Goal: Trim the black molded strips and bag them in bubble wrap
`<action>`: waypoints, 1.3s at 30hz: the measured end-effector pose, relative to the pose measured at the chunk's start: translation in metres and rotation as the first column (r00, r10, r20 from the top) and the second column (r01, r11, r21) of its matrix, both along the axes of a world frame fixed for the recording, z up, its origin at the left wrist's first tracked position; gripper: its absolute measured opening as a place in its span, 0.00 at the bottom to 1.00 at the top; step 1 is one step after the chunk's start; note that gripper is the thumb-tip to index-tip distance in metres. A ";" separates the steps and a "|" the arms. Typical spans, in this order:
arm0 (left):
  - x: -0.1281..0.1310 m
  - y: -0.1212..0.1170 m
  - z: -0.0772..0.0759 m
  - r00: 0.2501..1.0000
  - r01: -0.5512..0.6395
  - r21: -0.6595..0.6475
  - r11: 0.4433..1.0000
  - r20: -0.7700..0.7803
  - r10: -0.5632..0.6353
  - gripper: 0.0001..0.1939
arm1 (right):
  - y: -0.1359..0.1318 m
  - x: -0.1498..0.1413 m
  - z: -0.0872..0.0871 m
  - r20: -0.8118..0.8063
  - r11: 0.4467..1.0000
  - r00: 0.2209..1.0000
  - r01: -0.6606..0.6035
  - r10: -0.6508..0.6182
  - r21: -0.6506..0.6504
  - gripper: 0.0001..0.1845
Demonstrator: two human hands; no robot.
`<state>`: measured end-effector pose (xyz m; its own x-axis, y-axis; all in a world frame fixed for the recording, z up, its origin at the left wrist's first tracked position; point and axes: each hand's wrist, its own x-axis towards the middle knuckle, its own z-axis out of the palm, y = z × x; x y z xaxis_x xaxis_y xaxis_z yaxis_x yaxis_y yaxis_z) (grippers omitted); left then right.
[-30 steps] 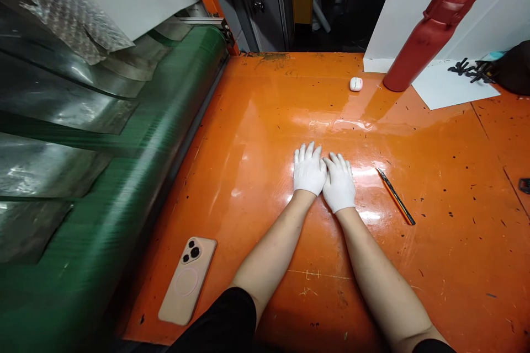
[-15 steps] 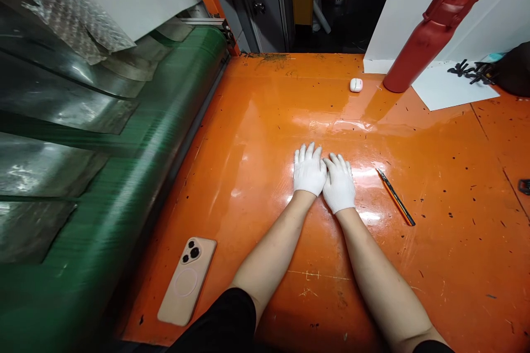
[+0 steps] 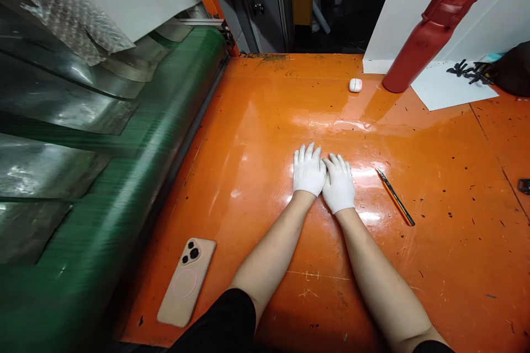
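Left hand [image 3: 309, 171] and right hand [image 3: 338, 183], gloved, lie side by side at the centre of the frame, touching, open and empty, palms down on the table [image 3: 248, 176]; the knife [image 3: 395, 197] lies right of centre, the phone [image 3: 187, 282] at lower left, the bottle [image 3: 422, 47] at upper right, the roller [image 3: 165, 121] at left

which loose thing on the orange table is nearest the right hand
The slim black-and-orange tool beside the right hand; the phone, white case and red bottle are farther away.
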<state>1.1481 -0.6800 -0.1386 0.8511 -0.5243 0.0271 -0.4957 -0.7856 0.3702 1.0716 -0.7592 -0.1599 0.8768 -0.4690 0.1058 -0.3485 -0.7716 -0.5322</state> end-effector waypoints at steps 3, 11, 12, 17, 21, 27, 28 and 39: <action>0.000 0.000 -0.001 1.000 0.002 0.000 1.000 0.000 -0.002 0.27 | 0.000 0.000 -0.001 0.017 1.000 1.000 -0.002 0.002 0.008 0.25; 0.000 0.000 0.000 1.000 0.002 0.007 1.000 -0.009 -0.002 0.27 | 0.000 0.000 0.001 -0.016 1.000 1.000 -0.001 0.001 0.001 0.25; 0.000 0.000 0.000 1.000 0.001 0.007 1.000 -0.009 -0.001 0.27 | 0.000 0.000 0.002 -0.017 1.000 1.000 -0.002 0.002 0.000 0.25; 0.000 0.000 0.000 1.000 0.002 0.006 1.000 -0.004 -0.002 0.27 | 0.000 0.000 0.002 -0.007 1.000 1.000 -0.001 0.001 0.002 0.25; 0.000 0.000 -0.001 1.000 0.004 0.008 1.000 -0.009 -0.004 0.27 | 0.000 0.000 0.002 -0.004 1.000 1.000 -0.001 0.001 0.007 0.25; 0.000 0.000 0.001 1.000 0.002 0.014 1.000 -0.005 -0.002 0.27 | 0.000 0.000 0.002 -0.005 1.000 1.000 -0.004 0.004 0.020 0.25; 0.000 0.000 0.001 1.000 0.002 0.015 1.000 -0.007 -0.002 0.27 | 0.000 0.000 0.001 -0.005 1.000 1.000 -0.004 0.004 0.021 0.25; 0.000 0.000 0.000 1.000 0.003 0.005 1.000 -0.003 -0.003 0.27 | 0.000 0.001 0.002 -0.011 1.000 1.000 0.001 -0.001 0.028 0.25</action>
<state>1.1484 -0.6797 -0.1387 0.8495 -0.5271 0.0220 -0.4972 -0.7860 0.3674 1.0722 -0.7595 -0.1575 0.8773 -0.4727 0.0830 -0.3553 -0.7560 -0.5497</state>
